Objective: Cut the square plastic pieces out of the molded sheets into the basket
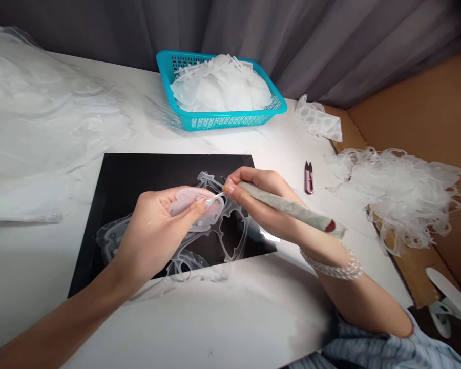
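Note:
My left hand (159, 230) is closed on a translucent oval silicone piece (200, 210), held above a black mat (138, 179). My right hand (259, 197) grips a wrapped, pen-like tool (292, 207), its tip at the piece's upper right edge. Under both hands lies a translucent web of silicone frame (230, 241) on the mat. A pearl bracelet (332, 266) circles my right wrist.
A teal basket (165, 66) piled with white translucent pieces stands at the back. Small pink snips (308, 178) lie right of the mat. A heap of clear trimmings (399, 195) covers the cardboard at right. Clear plastic sheeting (42, 128) lies at left.

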`<state>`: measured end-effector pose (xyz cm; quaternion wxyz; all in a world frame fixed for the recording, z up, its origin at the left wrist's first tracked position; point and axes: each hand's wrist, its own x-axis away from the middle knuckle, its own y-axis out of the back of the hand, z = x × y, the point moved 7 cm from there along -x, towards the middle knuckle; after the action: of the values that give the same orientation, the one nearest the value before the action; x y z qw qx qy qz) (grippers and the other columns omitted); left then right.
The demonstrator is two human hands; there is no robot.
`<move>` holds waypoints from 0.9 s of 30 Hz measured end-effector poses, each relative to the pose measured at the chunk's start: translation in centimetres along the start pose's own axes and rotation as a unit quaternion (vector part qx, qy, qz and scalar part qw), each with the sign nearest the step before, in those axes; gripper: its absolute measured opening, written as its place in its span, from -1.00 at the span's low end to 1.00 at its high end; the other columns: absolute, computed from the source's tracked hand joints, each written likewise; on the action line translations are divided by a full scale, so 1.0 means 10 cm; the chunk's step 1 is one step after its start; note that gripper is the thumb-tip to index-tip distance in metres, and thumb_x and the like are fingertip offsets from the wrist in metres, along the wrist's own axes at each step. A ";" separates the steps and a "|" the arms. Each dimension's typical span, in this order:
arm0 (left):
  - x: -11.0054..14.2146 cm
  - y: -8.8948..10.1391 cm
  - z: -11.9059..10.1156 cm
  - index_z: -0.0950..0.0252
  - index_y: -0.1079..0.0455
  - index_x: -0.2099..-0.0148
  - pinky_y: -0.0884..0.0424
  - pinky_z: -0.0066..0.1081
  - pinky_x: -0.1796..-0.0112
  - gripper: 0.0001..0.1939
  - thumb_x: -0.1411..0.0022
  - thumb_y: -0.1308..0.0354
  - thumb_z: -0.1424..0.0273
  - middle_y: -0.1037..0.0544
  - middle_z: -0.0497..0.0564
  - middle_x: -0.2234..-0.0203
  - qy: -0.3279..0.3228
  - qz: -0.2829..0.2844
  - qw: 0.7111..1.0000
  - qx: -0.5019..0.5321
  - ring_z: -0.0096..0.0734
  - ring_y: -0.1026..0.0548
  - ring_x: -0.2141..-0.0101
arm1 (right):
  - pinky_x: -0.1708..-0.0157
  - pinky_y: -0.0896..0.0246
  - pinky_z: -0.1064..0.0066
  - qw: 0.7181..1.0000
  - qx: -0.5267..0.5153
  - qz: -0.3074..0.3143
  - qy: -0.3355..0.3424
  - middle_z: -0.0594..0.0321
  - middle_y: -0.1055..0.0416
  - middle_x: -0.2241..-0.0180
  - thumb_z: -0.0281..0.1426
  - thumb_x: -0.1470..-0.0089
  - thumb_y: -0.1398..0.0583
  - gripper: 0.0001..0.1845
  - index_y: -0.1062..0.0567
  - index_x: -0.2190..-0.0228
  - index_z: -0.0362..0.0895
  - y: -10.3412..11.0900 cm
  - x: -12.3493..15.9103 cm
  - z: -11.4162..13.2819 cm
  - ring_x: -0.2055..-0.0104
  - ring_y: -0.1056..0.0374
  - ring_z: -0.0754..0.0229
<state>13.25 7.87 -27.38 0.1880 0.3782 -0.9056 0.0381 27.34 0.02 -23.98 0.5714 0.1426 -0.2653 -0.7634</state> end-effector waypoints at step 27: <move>-0.07 -0.10 0.09 0.22 -0.57 0.40 -0.33 -0.54 0.35 -0.82 -0.13 -0.35 0.23 -0.50 -0.12 0.52 0.058 0.203 0.977 0.036 -0.52 -0.42 0.41 | 0.12 -0.25 0.33 0.957 0.155 0.089 0.228 0.19 -0.45 0.28 -0.38 -0.34 -0.11 -0.84 -0.45 0.27 -0.13 -0.04 0.10 0.36 0.13 -0.35 0.14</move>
<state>14.17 7.44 -28.60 0.2146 0.1903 -0.9491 0.1298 24.82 0.05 -21.15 0.6536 0.3754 -0.2543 -0.6059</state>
